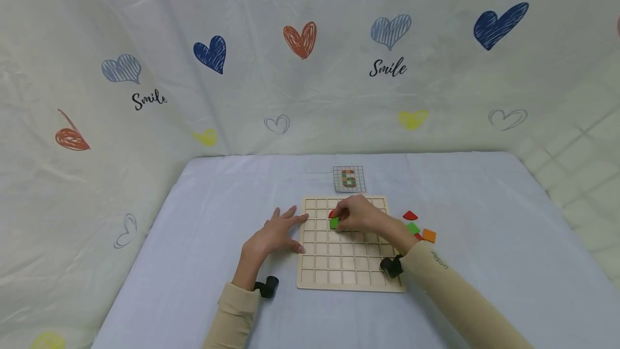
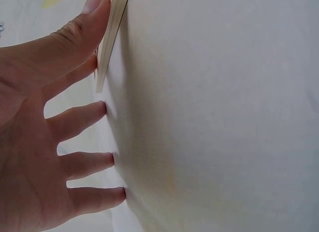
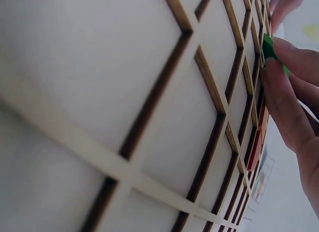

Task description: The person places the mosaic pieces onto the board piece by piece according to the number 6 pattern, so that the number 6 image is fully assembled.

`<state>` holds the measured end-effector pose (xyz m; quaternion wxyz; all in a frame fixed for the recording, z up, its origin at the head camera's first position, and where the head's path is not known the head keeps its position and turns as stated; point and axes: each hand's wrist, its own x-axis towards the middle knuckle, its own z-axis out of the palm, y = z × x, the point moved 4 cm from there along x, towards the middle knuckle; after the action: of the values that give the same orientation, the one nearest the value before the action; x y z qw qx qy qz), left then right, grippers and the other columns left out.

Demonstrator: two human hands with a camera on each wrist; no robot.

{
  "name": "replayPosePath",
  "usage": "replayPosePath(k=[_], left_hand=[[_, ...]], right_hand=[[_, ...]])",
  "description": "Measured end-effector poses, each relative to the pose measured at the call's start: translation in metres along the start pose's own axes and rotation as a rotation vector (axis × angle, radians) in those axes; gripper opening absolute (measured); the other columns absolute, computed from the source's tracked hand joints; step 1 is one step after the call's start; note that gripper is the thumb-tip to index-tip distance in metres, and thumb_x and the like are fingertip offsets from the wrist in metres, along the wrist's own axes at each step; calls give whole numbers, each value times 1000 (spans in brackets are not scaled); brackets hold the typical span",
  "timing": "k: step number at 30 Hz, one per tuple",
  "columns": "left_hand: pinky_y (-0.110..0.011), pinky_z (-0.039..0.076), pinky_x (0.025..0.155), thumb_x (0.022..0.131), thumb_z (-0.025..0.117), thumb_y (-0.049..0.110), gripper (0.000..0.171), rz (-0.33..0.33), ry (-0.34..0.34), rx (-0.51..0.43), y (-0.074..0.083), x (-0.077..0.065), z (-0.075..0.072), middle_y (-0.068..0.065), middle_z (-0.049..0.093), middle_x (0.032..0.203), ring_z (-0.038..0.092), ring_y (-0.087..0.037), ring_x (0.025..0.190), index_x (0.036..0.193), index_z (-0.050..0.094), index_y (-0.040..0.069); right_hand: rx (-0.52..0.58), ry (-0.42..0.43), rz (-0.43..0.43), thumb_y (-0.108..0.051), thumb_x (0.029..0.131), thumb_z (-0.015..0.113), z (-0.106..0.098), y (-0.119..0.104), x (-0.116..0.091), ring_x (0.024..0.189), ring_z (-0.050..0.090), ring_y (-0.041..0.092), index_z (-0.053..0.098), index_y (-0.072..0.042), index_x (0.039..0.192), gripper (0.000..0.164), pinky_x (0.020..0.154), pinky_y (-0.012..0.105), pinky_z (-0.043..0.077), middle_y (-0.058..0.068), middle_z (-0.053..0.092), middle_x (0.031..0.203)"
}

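Note:
A wooden grid board (image 1: 322, 276) lies flat on the table, with shallow square cells. My left hand (image 1: 275, 235) is spread at its left side, thumb and index finger touching the edge; in the left wrist view the other fingertips rest on the cloth. Over the upper part of the board, my right hand (image 1: 360, 214) pinches a green square tile (image 1: 334, 223) between thumb and fingers. The right wrist view shows this green tile (image 3: 269, 47) tilted at the cells. Just beyond it a red piece (image 1: 331, 213) sits in the grid, partly hidden by the right hand.
Right of the board lie a red curved piece (image 1: 410, 215), a green tile (image 1: 413, 228), an orange tile (image 1: 429, 235) and a partly covered red piece (image 1: 418, 237). Behind the board is a printed pattern card (image 1: 349, 179). A white sheet (image 1: 300, 90) with hearts hangs behind the table.

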<state>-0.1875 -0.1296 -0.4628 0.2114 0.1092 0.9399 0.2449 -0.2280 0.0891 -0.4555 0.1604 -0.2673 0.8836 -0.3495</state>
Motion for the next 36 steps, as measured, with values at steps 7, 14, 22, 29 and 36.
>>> replayPosePath(k=[7, 14, 22, 29, 36], left_hand=[[-75, 22, 116, 79, 89, 28, 84, 4, 1, -4, 1, -1, -1, -9, 27, 170, 10, -49, 157, 154, 51, 24], [-75, 22, 117, 78, 90, 28, 84, 12, 4, 2, 1, -1, -1, -9, 27, 170, 10, -50, 157, 153, 52, 24], [-75, 22, 117, 78, 90, 28, 85, 12, 7, 0, 0, 0, 0, -9, 27, 170, 10, -50, 156, 153, 52, 23], [-73, 21, 118, 77, 91, 26, 85, 21, 14, 7, 2, 1, 1, -11, 28, 169, 11, -51, 156, 153, 52, 22], [-74, 23, 117, 77, 90, 27, 85, 16, 15, 16, 0, 0, 1, -11, 28, 169, 11, -51, 156, 153, 52, 23]], right_hand=[[-61, -1, -23, -3, 81, 86, 4, -4, 4, 78, 64, 9, 76, 0, 99, 20, 71, 23, 56, 7, 73, 91], [-120, -11, -41, -1, 82, 84, 6, -7, 4, 81, 63, 10, 76, 0, 103, 23, 72, 22, 55, 7, 69, 94], [-147, 2, -52, -4, 84, 82, 0, -6, -4, 80, 60, 10, 77, -3, 105, 21, 73, 24, 54, 3, 70, 91], [-130, 49, -51, -3, 85, 80, -11, 0, -20, 83, 64, 16, 76, -1, 106, 21, 75, 29, 56, 7, 70, 95], [-101, 83, 18, -2, 89, 76, -23, 16, -37, 85, 64, 16, 74, 0, 110, 22, 76, 30, 57, 7, 72, 99]])
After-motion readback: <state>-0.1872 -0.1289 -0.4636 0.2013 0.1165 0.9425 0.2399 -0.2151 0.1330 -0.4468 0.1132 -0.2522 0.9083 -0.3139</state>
